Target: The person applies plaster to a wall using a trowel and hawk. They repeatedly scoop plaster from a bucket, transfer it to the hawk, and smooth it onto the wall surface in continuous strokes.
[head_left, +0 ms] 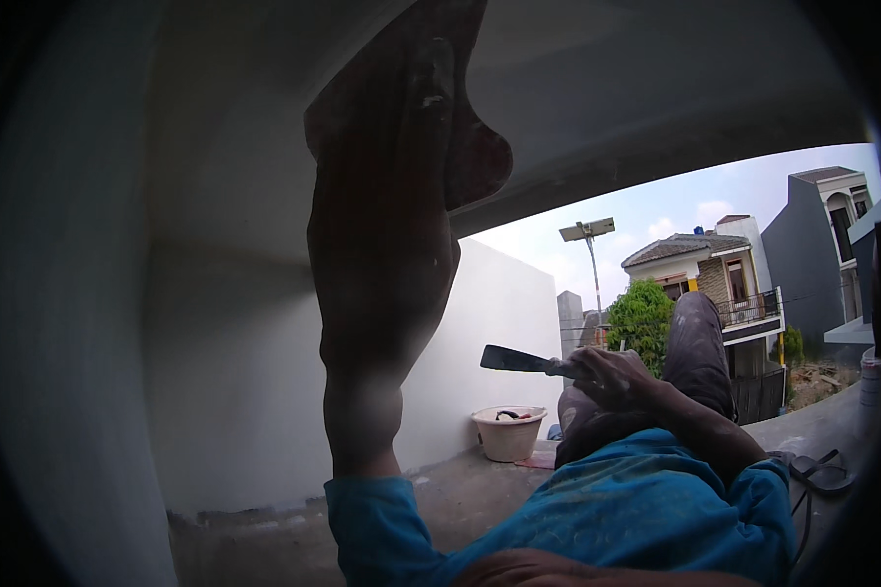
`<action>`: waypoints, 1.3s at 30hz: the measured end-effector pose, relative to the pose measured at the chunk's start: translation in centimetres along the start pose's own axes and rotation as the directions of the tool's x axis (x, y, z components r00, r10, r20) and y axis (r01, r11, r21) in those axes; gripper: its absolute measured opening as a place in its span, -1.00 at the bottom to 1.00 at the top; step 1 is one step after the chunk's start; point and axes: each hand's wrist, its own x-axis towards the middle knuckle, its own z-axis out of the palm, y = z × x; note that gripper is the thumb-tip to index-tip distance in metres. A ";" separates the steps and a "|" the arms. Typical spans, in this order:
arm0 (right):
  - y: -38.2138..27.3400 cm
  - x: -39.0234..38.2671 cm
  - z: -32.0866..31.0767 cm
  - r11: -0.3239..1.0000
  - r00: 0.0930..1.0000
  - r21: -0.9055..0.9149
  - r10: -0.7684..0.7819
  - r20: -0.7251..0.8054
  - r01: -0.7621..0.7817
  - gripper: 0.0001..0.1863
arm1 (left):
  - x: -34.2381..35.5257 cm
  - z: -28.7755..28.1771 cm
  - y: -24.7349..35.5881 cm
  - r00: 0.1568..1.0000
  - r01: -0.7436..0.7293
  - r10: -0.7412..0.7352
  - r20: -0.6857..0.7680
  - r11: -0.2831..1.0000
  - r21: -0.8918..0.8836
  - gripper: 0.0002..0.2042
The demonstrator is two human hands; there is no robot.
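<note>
Below the ceiling [617,68], a plate [482,161], judged light and stiff, was clasped in the left hand [387,186], while in the right hand [615,377] a scraper [512,359], apparently springy, was gripped at its handle [562,368], the safest hold.

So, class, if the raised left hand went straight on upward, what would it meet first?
Probably the ceiling, with the flat dark-red tool in the left hand leading; any gap is unclear.

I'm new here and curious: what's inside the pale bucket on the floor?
Something dark and reddish shows at the mouth of the pale bucket, too small to identify. The bucket's side hides anything lower down.
</note>
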 end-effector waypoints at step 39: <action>1.4 4.9 4.6 0.713 0.706 0.006 0.694 0.140 -0.701 -0.26 | -27.2 21.7 19.9 -0.148 -0.213 -0.092 0.985 -0.969 -0.123 -0.50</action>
